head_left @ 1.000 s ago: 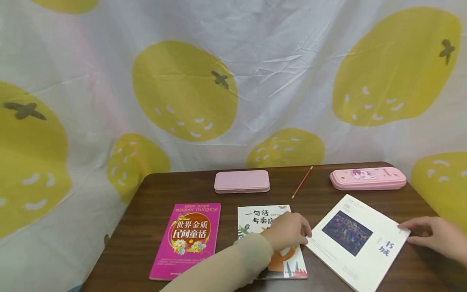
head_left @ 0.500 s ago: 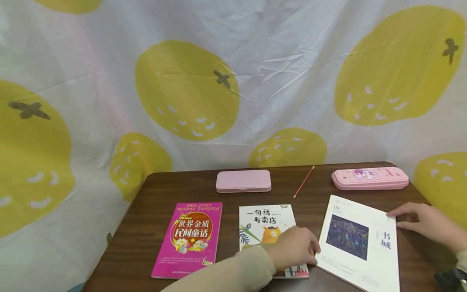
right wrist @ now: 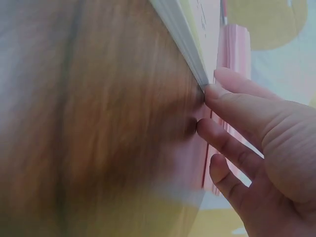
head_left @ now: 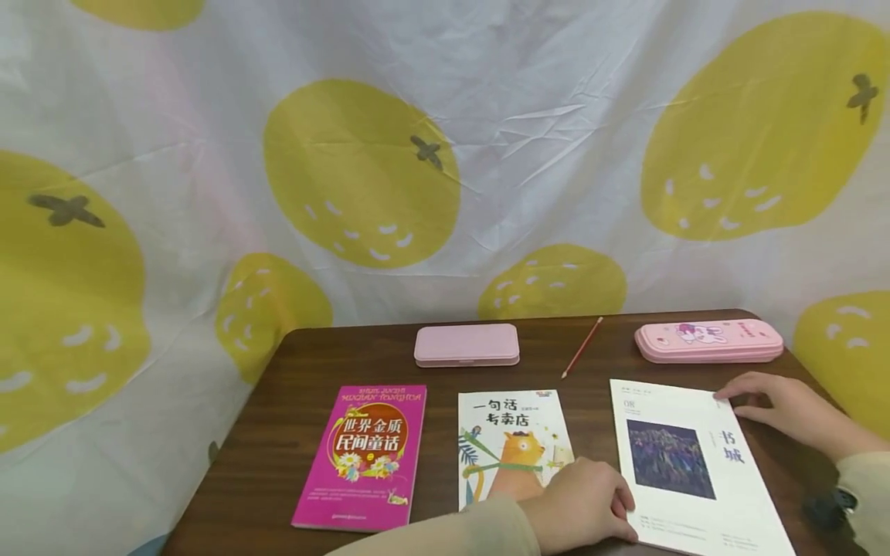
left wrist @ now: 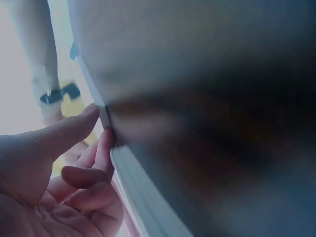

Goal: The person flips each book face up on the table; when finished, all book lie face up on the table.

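Observation:
A white book (head_left: 670, 502) with a dark square picture on its cover lies at the right of the table, slightly turned. My left hand (head_left: 584, 502) pinches its left edge near the bottom, and in the left wrist view thumb and fingers (left wrist: 81, 123) meet at that edge. At the book's top right corner my right hand (head_left: 782, 405) grips with thumb and forefinger; the right wrist view shows the fingertips (right wrist: 215, 94) right at the corner. Left of it lies a picture book (head_left: 514, 463) with an orange animal, partly covered by my left hand and sleeve.
A pink book (head_left: 361, 463) lies at the left of the brown table (head_left: 243, 432). Along the back are a plain pink case (head_left: 467, 345), a red pencil (head_left: 582, 347) and a pink rabbit-print pencil case (head_left: 709, 341). A lemon-patterned cloth (head_left: 542, 193) hangs behind.
The white book has turned from a strong slant to nearly straight, its top edge swinging left. My left hand has moved down and right with its edge; my right hand has moved up and left.

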A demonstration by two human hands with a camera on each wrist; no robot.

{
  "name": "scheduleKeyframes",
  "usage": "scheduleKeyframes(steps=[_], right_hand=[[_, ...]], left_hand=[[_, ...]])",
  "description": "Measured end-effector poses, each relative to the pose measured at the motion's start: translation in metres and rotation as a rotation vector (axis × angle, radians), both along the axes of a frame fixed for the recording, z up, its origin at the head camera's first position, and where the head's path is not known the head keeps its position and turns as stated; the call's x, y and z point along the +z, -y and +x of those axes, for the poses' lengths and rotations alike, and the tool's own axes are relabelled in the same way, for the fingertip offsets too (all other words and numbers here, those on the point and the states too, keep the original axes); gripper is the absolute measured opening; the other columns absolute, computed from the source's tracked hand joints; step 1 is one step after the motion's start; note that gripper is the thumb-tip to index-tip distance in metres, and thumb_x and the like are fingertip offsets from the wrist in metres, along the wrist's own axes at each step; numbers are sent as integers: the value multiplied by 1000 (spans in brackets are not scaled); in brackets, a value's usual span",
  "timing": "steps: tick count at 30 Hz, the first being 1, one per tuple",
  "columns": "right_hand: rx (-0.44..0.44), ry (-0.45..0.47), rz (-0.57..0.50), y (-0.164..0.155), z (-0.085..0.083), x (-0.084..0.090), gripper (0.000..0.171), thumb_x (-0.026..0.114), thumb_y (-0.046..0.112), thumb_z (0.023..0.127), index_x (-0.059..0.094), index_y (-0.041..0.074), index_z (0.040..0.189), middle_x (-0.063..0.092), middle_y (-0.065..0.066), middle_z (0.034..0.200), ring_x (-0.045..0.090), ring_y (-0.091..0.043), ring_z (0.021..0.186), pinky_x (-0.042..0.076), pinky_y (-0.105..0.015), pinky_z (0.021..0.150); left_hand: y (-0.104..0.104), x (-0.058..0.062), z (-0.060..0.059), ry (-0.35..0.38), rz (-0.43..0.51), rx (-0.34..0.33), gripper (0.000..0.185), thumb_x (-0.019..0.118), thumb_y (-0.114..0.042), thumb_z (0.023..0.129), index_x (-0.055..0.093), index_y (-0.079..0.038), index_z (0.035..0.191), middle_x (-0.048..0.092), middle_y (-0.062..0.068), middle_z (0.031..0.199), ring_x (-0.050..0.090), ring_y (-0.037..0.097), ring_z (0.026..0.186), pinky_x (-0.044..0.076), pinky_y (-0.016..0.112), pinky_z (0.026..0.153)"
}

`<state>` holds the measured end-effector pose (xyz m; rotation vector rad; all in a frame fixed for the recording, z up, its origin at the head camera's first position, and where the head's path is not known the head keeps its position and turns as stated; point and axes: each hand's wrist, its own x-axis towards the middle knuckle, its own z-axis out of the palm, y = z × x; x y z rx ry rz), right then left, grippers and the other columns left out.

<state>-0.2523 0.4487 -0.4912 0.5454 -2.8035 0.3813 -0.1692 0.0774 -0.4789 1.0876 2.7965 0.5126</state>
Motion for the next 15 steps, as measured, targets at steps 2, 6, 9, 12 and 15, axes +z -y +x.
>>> scheduleKeyframes(steps=[2, 6, 9, 12, 15], right_hand=[[-4, 24, -9, 5, -5, 0, 35, 87, 5, 75, 79, 23, 104, 75, 1, 104, 58, 6, 88, 52, -26, 71], [9, 47, -43, 13, -11, 0, 36, 85, 3, 78, 79, 23, 106, 75, 0, 107, 60, 3, 91, 52, -25, 73], [18, 50, -49, 18, -16, 2, 37, 85, 1, 77, 79, 22, 106, 75, 0, 107, 61, 0, 90, 53, -26, 73], [19, 78, -51, 22, -20, 5, 36, 85, 0, 77, 79, 20, 107, 76, -2, 108, 60, -5, 88, 52, -26, 73], [-6, 124, -52, 26, -21, 7, 34, 84, 1, 80, 78, 18, 108, 76, -4, 109, 60, -8, 88, 51, -26, 73]], left_hand=[[-2, -1, 3, 19, 11, -17, 16, 87, -43, 79, 76, -34, 86, 62, -32, 66, 46, -19, 65, 35, 3, 65], [-7, 0, 9, 26, -12, -21, 17, 86, -44, 80, 74, -33, 86, 57, -31, 65, 45, -18, 64, 35, 4, 63], [-12, 2, 12, 0, -41, 1, 19, 86, -46, 78, 73, -34, 83, 54, -30, 62, 46, -14, 64, 34, 7, 61], [-16, 3, 13, 3, -53, 24, 20, 87, -46, 76, 73, -34, 82, 52, -29, 59, 47, -13, 64, 35, 9, 60], [-12, 5, 12, 24, -48, 5, 17, 86, -46, 78, 74, -34, 84, 56, -30, 61, 47, -14, 65, 36, 8, 61]])
